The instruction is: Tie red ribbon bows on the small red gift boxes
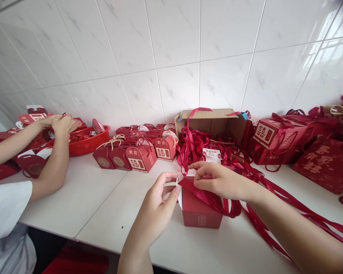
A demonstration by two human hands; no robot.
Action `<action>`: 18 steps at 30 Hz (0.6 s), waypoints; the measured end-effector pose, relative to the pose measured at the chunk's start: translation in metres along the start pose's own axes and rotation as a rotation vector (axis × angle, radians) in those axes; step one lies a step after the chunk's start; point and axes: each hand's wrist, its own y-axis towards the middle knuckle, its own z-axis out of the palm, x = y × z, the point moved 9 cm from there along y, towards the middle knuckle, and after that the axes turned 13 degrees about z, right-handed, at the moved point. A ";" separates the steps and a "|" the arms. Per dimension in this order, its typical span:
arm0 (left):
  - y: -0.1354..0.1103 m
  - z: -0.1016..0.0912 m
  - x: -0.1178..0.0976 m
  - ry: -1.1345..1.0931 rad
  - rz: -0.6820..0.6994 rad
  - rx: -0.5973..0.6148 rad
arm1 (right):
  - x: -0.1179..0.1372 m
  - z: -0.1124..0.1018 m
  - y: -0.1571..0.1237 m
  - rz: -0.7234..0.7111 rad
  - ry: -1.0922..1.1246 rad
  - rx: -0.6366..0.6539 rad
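Note:
A small red gift box (201, 215) stands on the table in front of me. My left hand (162, 196) is closed at its left side, with thumb and fingertips pinching the upright white-edged flap (179, 182). A dark red ribbon (201, 194) lies across the top of the box and loops at its right side. My right hand (213, 179) grips the ribbon from above, its end pointing to the left flap. The right fingertips are partly hidden behind the hand.
An open cardboard carton (225, 127) spills a heap of red ribbons (191, 146). Several finished gift boxes (140, 156) stand to its left; red gift bags (322, 167) stand right. At left, a co-worker's hands (64, 123) work near a red basin (88, 144). A tiled wall (177, 87) bounds the table behind.

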 end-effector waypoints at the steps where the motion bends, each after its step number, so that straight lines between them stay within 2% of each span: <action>1: 0.000 0.000 0.000 0.003 0.001 0.000 | -0.001 0.000 0.000 0.004 -0.007 -0.006; 6: -0.002 0.005 -0.002 0.014 -0.006 0.039 | 0.001 -0.001 0.000 -0.004 -0.060 -0.053; 9: -0.004 0.006 -0.004 0.019 0.007 0.051 | 0.004 0.003 -0.001 -0.031 -0.065 -0.029; 18: 0.002 0.002 -0.002 -0.017 0.031 -0.037 | 0.011 0.008 -0.003 -0.082 -0.092 -0.041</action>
